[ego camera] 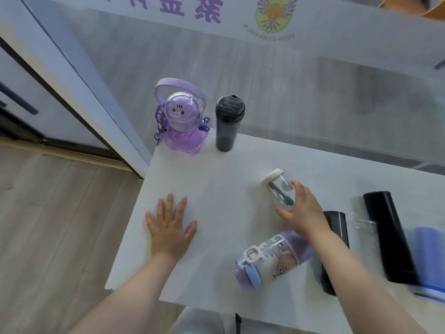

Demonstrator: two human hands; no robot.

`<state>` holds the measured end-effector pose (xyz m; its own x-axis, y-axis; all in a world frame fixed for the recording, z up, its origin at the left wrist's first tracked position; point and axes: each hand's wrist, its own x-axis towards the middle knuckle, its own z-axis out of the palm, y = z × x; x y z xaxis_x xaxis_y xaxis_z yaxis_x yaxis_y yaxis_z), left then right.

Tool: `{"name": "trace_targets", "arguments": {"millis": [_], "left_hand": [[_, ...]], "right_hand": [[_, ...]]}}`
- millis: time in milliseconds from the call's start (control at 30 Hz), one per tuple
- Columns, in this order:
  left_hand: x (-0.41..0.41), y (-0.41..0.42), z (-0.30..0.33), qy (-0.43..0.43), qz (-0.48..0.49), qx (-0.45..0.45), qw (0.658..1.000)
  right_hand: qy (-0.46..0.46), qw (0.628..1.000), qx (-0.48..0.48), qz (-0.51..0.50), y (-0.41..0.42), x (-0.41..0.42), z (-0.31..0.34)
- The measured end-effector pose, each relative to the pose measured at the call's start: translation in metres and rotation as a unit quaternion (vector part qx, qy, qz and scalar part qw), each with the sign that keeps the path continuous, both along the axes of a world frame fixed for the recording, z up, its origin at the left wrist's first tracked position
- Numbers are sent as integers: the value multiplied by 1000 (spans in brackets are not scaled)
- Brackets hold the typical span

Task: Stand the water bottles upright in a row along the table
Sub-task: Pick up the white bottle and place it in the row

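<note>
Two bottles stand upright at the table's far left corner: a purple bear-shaped bottle point(183, 124) with a handle, and a dark grey bottle point(228, 122) beside it. A clear bottle with a white lid point(279, 186) lies on its side mid-table; my right hand point(302, 210) is curled over its body, fingers spread around it. A purple and white cartoon bottle point(267, 257) lies on its side nearer me. Two black bottles point(390, 235) point(336, 225) lie to the right, one partly under my forearm. My left hand point(169, 229) rests flat on the white table point(216, 179), holding nothing.
A glass wall with purple lettering runs behind the table. A door frame point(79, 92) stands at the left, with wooden floor below the table's left edge. A blurred clear cup point(364, 224) and a blue object point(428, 251) lie at the far right.
</note>
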<state>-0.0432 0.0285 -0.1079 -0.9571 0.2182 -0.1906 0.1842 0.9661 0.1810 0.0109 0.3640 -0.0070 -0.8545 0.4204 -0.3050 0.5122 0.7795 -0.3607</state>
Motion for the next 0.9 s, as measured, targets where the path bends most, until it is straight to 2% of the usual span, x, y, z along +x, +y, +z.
{"name": "trace_targets", "arguments": {"millis": [167,333,567,800,900], "left_hand": [[-1,0,1,1,-1,9,1000],[-1,-1,0,10,-4,11,1000],[-1,0,-1,11,-3,10,1000],[-1,0,-1,9,-2,12,1000],[-1,-1,0,7,-1,17,1000]], "right_hand": [[-49,998,44,-5,1,-12,6],[-89,995,41,-5,1,-23,15],[-140,980,-111,-93,12,-41,32],[-225,956,-156,-102,14,-52,43],[-274,925,-228,-129,12,-64,60]]}}
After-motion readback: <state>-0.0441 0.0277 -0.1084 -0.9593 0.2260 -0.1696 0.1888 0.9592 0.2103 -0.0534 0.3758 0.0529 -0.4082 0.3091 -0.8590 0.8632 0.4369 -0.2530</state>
